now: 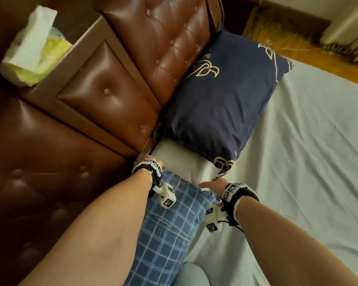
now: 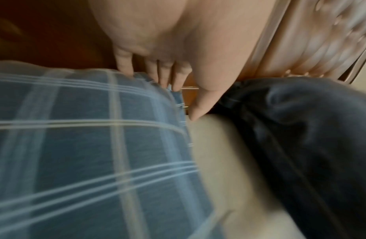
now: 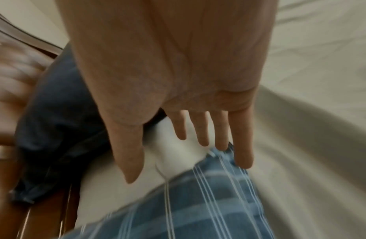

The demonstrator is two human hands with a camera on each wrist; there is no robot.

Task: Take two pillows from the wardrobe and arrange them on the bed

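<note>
Brown buttoned-leather headboard point(image 1: 157, 42) backs the white-sheeted bed point(image 1: 308, 162); wooden floor point(image 1: 298, 38) beyond.

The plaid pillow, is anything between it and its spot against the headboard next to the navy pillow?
Nothing visible blocks it. The plaid pillow already lies along the headboard, its white inner end reaching the navy pillow. The left hand and right hand rest at its far corners, fingers straight.
</note>
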